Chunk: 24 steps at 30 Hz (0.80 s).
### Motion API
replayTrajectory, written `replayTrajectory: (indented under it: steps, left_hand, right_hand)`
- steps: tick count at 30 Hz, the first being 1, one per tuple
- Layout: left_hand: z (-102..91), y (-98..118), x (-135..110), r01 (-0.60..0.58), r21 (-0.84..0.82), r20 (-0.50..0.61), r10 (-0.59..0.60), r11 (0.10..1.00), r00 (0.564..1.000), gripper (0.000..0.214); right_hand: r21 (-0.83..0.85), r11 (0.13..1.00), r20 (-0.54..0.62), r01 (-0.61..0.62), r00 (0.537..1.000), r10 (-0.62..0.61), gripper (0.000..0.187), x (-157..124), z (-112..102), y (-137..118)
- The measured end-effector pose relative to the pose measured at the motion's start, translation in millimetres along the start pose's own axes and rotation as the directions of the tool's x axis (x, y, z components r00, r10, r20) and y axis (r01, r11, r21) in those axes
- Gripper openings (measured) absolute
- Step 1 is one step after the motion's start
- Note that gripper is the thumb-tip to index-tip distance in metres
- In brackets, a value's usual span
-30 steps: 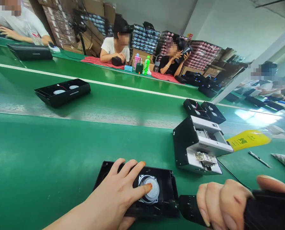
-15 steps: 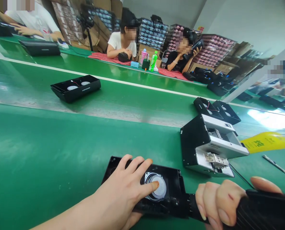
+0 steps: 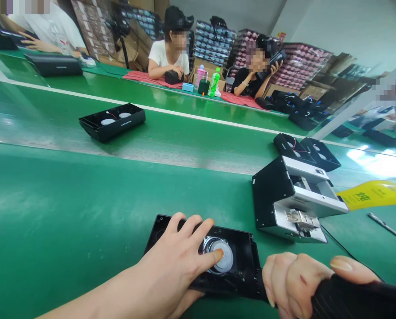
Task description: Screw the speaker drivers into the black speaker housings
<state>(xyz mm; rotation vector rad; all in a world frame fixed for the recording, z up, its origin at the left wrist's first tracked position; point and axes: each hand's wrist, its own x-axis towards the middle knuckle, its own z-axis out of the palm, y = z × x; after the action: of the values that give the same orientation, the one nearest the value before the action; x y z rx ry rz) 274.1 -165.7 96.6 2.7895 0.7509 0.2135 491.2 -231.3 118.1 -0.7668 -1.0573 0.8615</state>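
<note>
In the head view, a black speaker housing lies open side up on the green table near the front. A round silver speaker driver shows inside it. My left hand grips the housing, its fingers over the far edge and its thumb pressed on the driver. My right hand is wrapped around a black electric screwdriver lying nearly level. The tool's nose meets the housing's right near corner; the tip itself is hidden.
A silver and black machine stands right of the housing, with a yellow bottle and a pen beyond. On the belt lie a speaker housing and two more. Co-workers sit across the table.
The housings on the belt have shifted right. My right hand and the screwdriver have moved slightly left, closer against the housing. My left hand keeps its grip.
</note>
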Motion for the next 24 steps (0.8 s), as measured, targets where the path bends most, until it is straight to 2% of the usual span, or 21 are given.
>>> replayTrajectory:
  steps: [4,9,11,15,16,20,24]
  left_hand:
    - [1.2,0.7,-1.6,-0.008,0.021,-0.008,0.008,1.0,1.0,0.058]
    - [-4.1,2.9,-3.8,-0.009,0.026,0.009,0.009,1.0,1.0,0.055]
    - [-5.0,3.4,-3.8,-0.008,0.023,0.015,0.007,1.0,1.0,0.055]
    - [-3.2,3.5,-3.2,-0.002,0.021,0.018,0.002,1.0,1.0,0.058]
    - [-2.7,3.4,-3.1,0.0,0.016,0.018,-0.001,1.0,1.0,0.058]
    - [-2.5,3.2,-3.1,-0.004,-0.005,0.017,0.004,1.0,1.0,0.057]
    - [-2.9,4.3,-2.7,-0.004,-0.009,0.008,0.004,1.0,1.0,0.058]
  right_hand:
    - [0.003,0.998,0.052,-0.063,0.997,0.063,0.05,1.2,-2.6,-6.3]
    - [-0.064,0.989,0.207,-0.136,0.967,0.147,0.065,-0.2,-20.1,-7.9]
    - [-0.049,0.99,0.188,-0.129,0.973,0.136,0.064,-3.5,-20.7,-4.0]
    - [0.029,1.0,0.086,0.004,0.996,-0.006,0.049,-9.5,-12.9,6.5]
    - [0.035,0.999,0.097,-0.001,0.995,-0.002,0.049,-9.5,-12.0,7.6]
    - [0.023,0.991,0.199,-0.133,0.972,0.126,0.057,-2.1,-18.7,2.1]
    - [-0.02,0.988,0.322,-0.152,0.935,0.15,0.054,6.5,-26.8,-2.7]
